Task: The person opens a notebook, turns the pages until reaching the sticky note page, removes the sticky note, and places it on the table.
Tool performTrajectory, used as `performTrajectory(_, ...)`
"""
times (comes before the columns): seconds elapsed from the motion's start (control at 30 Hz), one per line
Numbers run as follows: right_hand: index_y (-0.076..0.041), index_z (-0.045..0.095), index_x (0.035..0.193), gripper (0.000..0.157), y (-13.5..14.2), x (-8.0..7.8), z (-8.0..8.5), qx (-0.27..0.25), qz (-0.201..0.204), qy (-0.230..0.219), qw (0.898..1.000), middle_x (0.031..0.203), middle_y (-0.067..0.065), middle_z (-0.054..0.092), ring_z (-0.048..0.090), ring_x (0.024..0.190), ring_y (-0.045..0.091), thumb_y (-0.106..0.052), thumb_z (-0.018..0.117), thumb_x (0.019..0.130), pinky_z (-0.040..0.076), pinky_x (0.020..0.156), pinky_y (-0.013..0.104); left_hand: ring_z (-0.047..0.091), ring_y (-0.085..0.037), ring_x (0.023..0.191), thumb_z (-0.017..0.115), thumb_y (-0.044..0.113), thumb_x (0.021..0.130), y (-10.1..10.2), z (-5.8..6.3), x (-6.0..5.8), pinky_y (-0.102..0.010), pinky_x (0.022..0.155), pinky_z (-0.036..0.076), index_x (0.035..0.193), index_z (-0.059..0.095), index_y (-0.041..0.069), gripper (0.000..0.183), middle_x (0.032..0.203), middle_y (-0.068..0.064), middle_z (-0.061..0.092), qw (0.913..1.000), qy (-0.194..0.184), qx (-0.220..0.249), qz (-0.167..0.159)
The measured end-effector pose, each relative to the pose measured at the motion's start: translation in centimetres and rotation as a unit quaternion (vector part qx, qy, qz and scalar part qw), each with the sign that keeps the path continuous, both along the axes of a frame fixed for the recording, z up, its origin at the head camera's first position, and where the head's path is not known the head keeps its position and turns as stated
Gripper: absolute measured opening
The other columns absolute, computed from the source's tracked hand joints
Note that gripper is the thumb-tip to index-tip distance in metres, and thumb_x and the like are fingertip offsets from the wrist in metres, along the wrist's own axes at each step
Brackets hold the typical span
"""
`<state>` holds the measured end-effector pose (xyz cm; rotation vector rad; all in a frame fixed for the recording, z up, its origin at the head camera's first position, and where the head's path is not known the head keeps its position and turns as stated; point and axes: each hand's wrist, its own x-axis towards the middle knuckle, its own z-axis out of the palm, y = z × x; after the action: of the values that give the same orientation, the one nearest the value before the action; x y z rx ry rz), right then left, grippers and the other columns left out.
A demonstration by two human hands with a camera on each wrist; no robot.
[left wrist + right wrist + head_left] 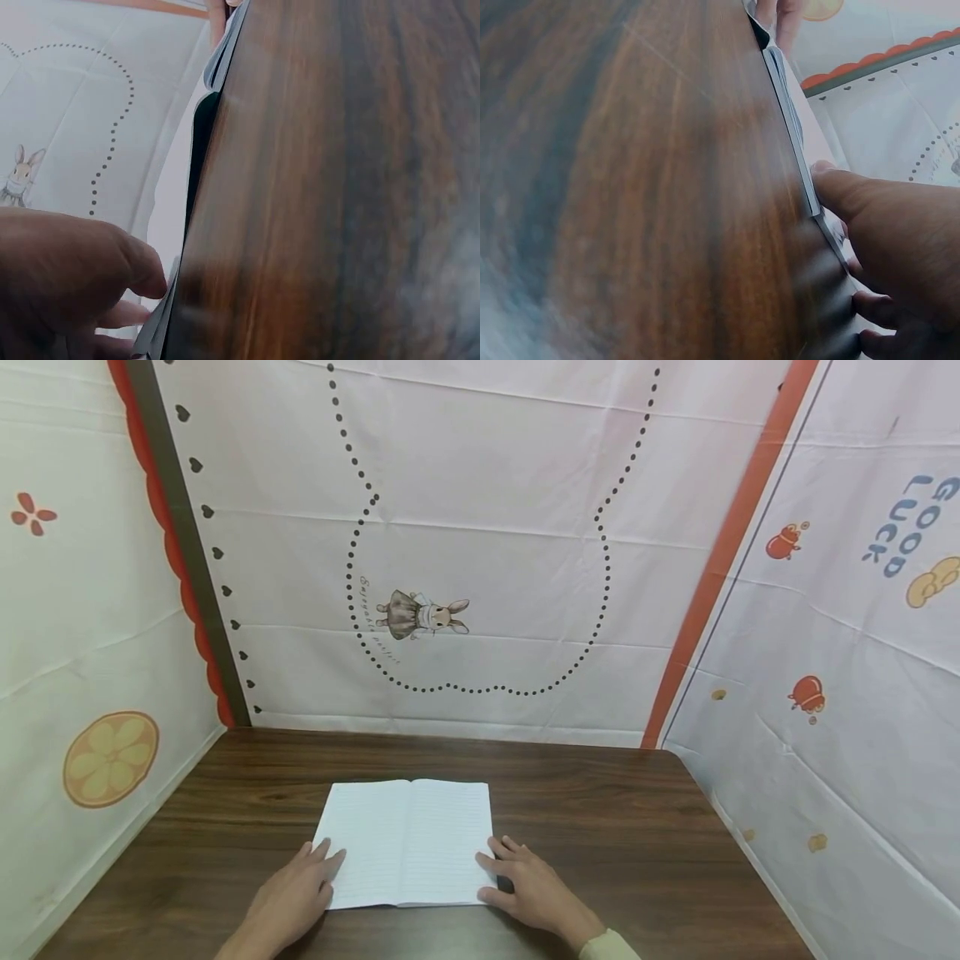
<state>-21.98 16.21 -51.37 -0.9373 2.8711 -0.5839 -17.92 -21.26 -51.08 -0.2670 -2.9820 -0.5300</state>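
Observation:
An open notebook [408, 843] with lined white pages lies on the dark wooden table [615, 827], its middle fold running away from me. My left hand [292, 893] rests at the left edge, fingertips on the left page and thumb near the lower corner. At the right edge, my right hand [536, 889] touches the right page with thumb and forefinger, the other fingers beside the edge. Seen edge-on in the left wrist view, the page stack [216, 67] bows up near the fold, with a dark gap below. The right wrist view shows my thumb [832, 184] on the right-hand pages.
White printed cloth walls enclose the table: a back one [510, 593] with a rabbit figure, a left one [75, 610] with an orange slice, and a right one [847, 635] with lettering. A light sleeve [607, 946] covers my right wrist.

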Motion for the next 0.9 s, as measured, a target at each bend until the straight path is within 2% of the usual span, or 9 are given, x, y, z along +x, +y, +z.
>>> performTrajectory(0.13, -0.022, 0.057, 0.147, 0.06, 0.2, -0.1, -0.1, 0.003, -0.002, -0.007, 1.0, 0.157, 0.012, 0.046, 0.041, 0.145, 0.04, -0.058, 0.057, 0.099, 0.037, 0.114, 0.062, 0.04, -0.055, 0.139, 0.061, 0.02, 0.099, 0.0, 0.0, 0.2, -0.07, 0.104, 0.041, 0.135, 0.063, -0.004, 0.043, 0.149, -0.032, 0.047, 0.9987, -0.049, 0.008, -0.006)
performTrajectory(0.3, -0.024, 0.055, 0.149, 0.062, 0.5, -0.4, 0.0, 0.011, -0.004, -0.02, 1.0, 0.158, 0.007, 0.045, 0.04, 0.147, 0.036, -0.06, 0.057, 0.098, 0.038, 0.114, 0.061, 0.038, -0.055, 0.14, 0.067, 0.036, 0.097, -0.4, -0.2, 0.5, -0.071, 0.103, 0.041, 0.138, 0.057, -0.008, 0.061, 0.152, -0.034, 0.043, 0.9983, -0.053, 0.015, -0.02)
performTrajectory(0.63, -0.02, 0.06, 0.145, 0.06, 0.8, -0.9, 0.9, 0.014, 0.022, -0.031, 0.999, 0.157, 0.008, 0.047, 0.041, 0.146, 0.038, -0.055, 0.065, 0.096, 0.042, 0.112, 0.059, 0.036, -0.056, 0.141, 0.068, 0.042, 0.095, -0.4, 0.1, 0.1, -0.074, 0.1, 0.041, 0.139, 0.057, -0.007, 0.067, 0.153, -0.033, 0.041, 0.9972, -0.069, 0.027, -0.013)
performTrajectory(0.73, -0.018, 0.063, 0.141, 0.06, 0.6, -0.8, 1.0, 0.012, 0.017, -0.024, 1.0, 0.155, 0.01, 0.048, 0.044, 0.144, 0.039, -0.055, 0.067, 0.094, 0.043, 0.111, 0.059, 0.034, -0.056, 0.142, 0.068, 0.042, 0.095, -0.5, 0.1, 0.1, -0.075, 0.1, 0.04, 0.14, 0.057, -0.006, 0.067, 0.154, -0.032, 0.04, 0.9967, -0.075, 0.031, -0.008)
performTrajectory(0.9, -0.016, 0.069, 0.134, 0.059, -0.1, -0.4, 0.9, -0.001, -0.018, -0.016, 1.0, 0.153, 0.009, 0.052, 0.046, 0.142, 0.039, -0.056, 0.07, 0.09, 0.044, 0.109, 0.062, 0.036, -0.055, 0.141, 0.069, 0.043, 0.094, -0.5, 0.0, 0.2, -0.075, 0.098, 0.041, 0.14, 0.057, -0.005, 0.067, 0.154, -0.031, 0.042, 0.9974, -0.069, 0.023, -0.004)
